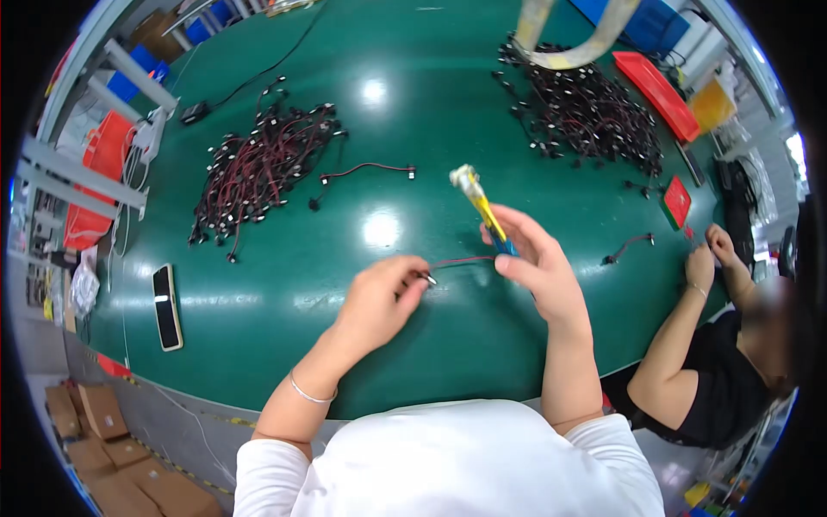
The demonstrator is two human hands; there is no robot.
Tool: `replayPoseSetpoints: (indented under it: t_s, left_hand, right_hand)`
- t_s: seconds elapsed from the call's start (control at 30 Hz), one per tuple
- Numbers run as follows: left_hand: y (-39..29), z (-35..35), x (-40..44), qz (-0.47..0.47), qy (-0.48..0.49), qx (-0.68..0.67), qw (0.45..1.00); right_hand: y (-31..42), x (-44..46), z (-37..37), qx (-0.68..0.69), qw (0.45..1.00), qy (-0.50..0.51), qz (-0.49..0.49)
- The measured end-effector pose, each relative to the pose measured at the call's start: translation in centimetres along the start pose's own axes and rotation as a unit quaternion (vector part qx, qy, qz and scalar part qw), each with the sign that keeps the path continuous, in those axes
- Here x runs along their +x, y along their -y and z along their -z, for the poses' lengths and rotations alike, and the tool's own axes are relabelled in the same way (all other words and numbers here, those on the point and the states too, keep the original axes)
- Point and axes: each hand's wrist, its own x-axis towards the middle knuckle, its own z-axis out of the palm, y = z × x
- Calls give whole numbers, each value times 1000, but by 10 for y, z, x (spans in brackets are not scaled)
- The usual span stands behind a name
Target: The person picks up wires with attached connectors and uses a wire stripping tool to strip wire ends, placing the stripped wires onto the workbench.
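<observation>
Between my two hands runs a short red-and-black cable (463, 260). My left hand (375, 302) is closed on one end of it, where a small connector pokes out by the fingertips. My right hand (544, 267) grips a slim yellow-and-blue tool (484, 211) with a whitish, lumpy tip pointing up and away; its exact kind is unclear. The cable's other end reaches the right thumb and is hidden there. Beyond my hands, a single loose cable (369, 165) lies on the green table (431, 345).
A heap of cables (267, 164) lies at the left and another heap (594, 112) at the back right. A phone (167, 308) rests near the left edge. A red tray (656, 95) stands at the right. A co-worker (698, 379) sits there, hands near a small red-and-green box (676, 203).
</observation>
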Motion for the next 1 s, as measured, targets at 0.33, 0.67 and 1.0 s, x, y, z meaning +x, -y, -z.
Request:
replayPoseSetpoints:
  t_s: [0.33, 0.67, 1.0]
  left_hand:
    - [15, 41, -10, 20, -198, -233, 952]
    - [19, 40, -13, 18, -148, -385, 911]
    - [22, 40, -11, -28, -153, -371, 915]
  right_hand:
    - [13, -11, -26, -204, 969, 141, 23]
    - [13, -13, -28, -167, 969, 180, -13]
    - [12, -13, -29, -188, 969, 158, -1]
